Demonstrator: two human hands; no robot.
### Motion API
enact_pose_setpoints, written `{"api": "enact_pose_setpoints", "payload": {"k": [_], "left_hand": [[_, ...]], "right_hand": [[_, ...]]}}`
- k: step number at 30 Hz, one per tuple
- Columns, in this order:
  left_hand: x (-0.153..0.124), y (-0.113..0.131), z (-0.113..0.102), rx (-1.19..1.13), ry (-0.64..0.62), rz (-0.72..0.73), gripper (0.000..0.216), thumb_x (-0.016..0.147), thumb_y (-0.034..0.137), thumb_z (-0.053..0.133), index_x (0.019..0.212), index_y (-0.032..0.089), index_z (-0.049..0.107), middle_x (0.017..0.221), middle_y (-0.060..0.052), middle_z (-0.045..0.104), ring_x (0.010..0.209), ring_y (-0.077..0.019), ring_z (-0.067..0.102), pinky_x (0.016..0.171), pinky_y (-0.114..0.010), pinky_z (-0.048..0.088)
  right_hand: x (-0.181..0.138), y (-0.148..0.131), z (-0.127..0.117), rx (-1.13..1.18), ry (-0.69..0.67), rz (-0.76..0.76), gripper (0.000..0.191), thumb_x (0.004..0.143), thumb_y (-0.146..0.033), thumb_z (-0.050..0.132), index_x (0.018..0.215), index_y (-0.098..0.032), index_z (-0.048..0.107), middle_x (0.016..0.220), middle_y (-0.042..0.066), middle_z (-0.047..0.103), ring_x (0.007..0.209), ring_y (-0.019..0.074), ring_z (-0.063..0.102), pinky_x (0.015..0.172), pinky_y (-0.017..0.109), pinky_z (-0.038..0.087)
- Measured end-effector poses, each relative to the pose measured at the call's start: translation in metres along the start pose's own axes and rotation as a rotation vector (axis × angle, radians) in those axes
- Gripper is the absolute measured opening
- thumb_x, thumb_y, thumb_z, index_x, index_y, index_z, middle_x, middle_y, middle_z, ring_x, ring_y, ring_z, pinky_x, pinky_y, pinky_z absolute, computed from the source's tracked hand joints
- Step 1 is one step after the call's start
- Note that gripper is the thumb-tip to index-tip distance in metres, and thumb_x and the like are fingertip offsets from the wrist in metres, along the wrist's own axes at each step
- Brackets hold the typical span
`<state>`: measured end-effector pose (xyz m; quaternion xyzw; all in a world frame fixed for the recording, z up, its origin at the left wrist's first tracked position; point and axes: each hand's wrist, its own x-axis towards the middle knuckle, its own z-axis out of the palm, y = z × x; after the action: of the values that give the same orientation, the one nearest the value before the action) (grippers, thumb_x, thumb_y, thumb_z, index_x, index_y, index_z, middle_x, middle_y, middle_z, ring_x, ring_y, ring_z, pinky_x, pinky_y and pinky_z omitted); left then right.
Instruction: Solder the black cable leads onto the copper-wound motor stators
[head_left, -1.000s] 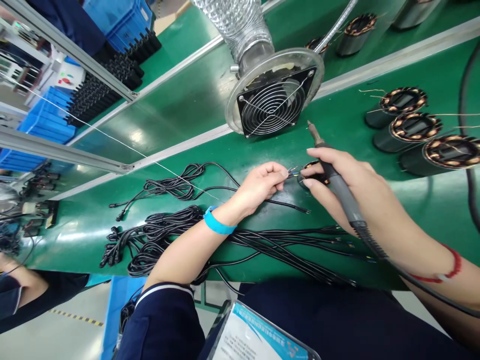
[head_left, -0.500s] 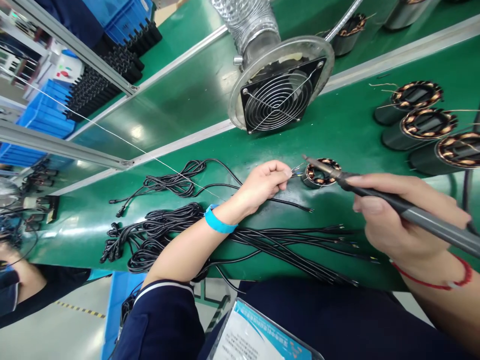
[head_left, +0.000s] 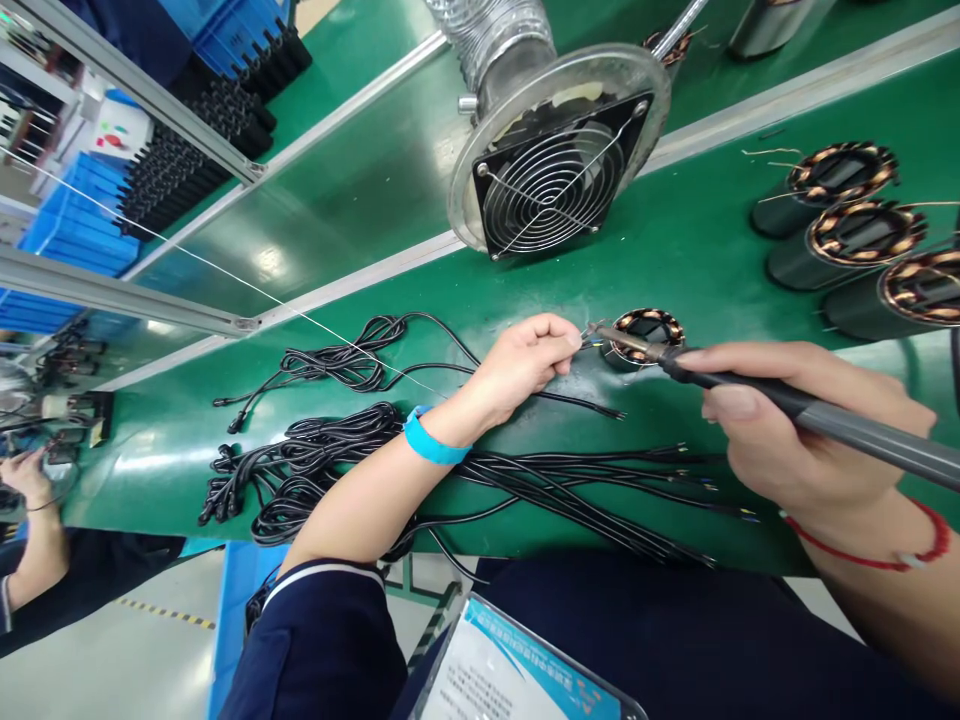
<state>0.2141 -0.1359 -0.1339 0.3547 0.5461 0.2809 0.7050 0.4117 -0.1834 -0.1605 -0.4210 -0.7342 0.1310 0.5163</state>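
My left hand point(head_left: 536, 358) is closed in a pinch around thin wires point(head_left: 591, 338) at the end of a black cable. Their stripped ends stick out past the fingertips. A soldering iron point(head_left: 795, 408) is gripped in my right hand point(head_left: 802, 425), its tip pointing left and meeting the wire ends, though exact contact is too small to tell. Just behind the tip stands a motor stator point(head_left: 646, 330), a dark cylinder with copper windings around its top. Part of its rim is covered by the iron's shaft.
Several bundled black cables point(head_left: 322, 470) lie along the near edge. A fume extractor fan point(head_left: 551, 200) with a foil duct point(head_left: 495, 35) overhangs the bench. More wound stators point(head_left: 862, 240) stand at right. A co-worker's hand point(head_left: 30, 475) shows at far left.
My right hand has brought the iron's tip down and left onto the wire ends. My left hand keeps its pinch. The co-worker's hand at far left has lifted.
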Motion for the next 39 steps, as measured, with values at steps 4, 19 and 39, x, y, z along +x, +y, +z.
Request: {"api": "enact_pose_setpoints", "payload": {"k": [4, 19, 39], "left_hand": [[0.0, 0.0, 0.0, -0.006, 0.0, 0.01, 0.023, 0.095, 0.006, 0.054, 0.073, 0.015, 0.053, 0.051, 0.008, 0.05, 0.037, 0.0005, 0.027, 0.04, -0.014, 0.015], [0.003, -0.004, -0.003, -0.034, -0.02, 0.022, 0.023, 0.096, 0.007, 0.053, 0.074, 0.015, 0.052, 0.051, 0.008, 0.05, 0.036, 0.0005, 0.027, 0.039, -0.013, 0.014], [0.004, -0.006, -0.003, -0.056, -0.022, 0.048, 0.02, 0.094, 0.009, 0.057, 0.075, 0.015, 0.055, 0.051, 0.008, 0.052, 0.036, -0.0001, 0.029, 0.039, -0.013, 0.015]], "right_hand": [[0.0, 0.001, -0.001, 0.013, -0.016, -0.002, 0.015, 0.098, -0.025, 0.06, 0.098, -0.027, 0.075, 0.086, 0.0, 0.075, 0.057, 0.0102, 0.065, 0.053, 0.022, 0.055], [-0.01, 0.007, -0.003, 0.034, 0.039, 0.033, 0.019, 0.099, -0.026, 0.061, 0.112, -0.028, 0.075, 0.095, -0.001, 0.076, 0.073, 0.0122, 0.07, 0.063, 0.026, 0.056], [0.034, -0.01, -0.013, -0.11, -0.19, 0.189, 0.038, 0.104, -0.038, 0.055, 0.14, -0.028, 0.059, 0.107, 0.0, 0.076, 0.091, 0.0152, 0.075, 0.082, 0.027, 0.063]]}}
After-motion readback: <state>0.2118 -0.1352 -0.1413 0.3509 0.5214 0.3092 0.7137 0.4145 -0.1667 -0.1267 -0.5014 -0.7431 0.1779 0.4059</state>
